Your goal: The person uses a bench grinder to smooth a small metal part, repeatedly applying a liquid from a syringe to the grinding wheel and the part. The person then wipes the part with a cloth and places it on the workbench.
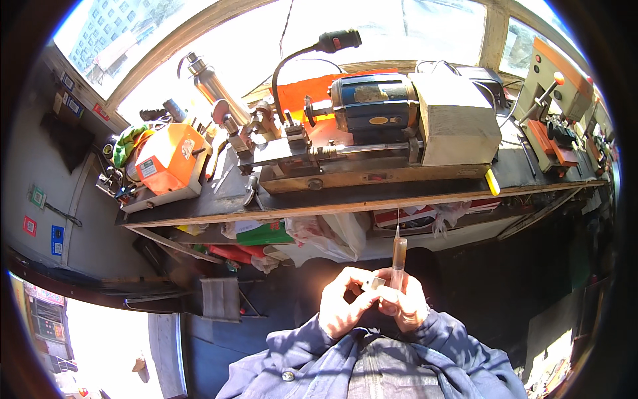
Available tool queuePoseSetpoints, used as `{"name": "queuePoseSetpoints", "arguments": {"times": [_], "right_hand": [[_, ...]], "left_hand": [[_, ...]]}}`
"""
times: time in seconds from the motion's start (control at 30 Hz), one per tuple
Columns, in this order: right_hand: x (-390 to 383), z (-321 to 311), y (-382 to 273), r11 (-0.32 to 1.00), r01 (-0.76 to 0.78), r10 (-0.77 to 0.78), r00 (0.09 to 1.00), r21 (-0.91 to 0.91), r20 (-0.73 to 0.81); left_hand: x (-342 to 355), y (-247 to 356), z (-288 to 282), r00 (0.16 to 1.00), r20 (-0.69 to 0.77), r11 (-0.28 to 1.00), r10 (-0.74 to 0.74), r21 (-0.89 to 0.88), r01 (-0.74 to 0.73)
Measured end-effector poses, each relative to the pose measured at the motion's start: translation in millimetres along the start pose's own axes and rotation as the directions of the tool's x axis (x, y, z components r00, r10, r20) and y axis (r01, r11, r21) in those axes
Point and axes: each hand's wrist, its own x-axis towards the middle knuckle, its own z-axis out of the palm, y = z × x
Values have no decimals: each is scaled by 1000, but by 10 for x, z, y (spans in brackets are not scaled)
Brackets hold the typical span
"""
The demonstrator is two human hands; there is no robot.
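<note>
Both hands are held close together in front of my body, short of the bench edge. My right hand (411, 306) is closed round a syringe (399, 255) with brownish liquid in it. The syringe stands upright in the view, its thin needle pointing toward the bench. My left hand (339, 307) pinches a small pale, squarish piece (376, 282) between thumb and fingers, right beside the right hand's fingers. Whether that piece is clear plastic or metal I cannot tell. Strong sunlight washes out part of the left hand.
On the bench (299, 211) ahead stands a small lathe-like machine with a blue motor (375, 110). An orange machine (169, 159) sits at left, an orange-and-grey one (551, 100) at right. A steel flask (211, 86) stands behind. Bags (335, 236) fill the shelf below; a folding stool (220, 299) is at left.
</note>
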Motion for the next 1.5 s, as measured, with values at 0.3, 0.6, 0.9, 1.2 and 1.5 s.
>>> {"name": "queuePoseSetpoints", "arguments": {"times": [0.3,0.6,0.9,1.2,1.5], "right_hand": [[87,-313,124,839,-242,96,947,487,305],[59,-223,71,809,-362,253,926,462,282],[62,-214,57,941,-230,187,965,249,184],[54,-218,32,943,-219,182,970,251,162],[15,-260,-19,951,-187,161,979,246,122]], "left_hand": [[53,190,-57,995,98,999,34,15,-35],[222,322,-222,930,340,985,141,49,-167],[788,861,-732,941,-105,922,322,261,-286],[1868,1543,-1204,887,-298,921,352,277,-272],[2129,1604,-1234,945,-170,918,280,336,-211]]}}
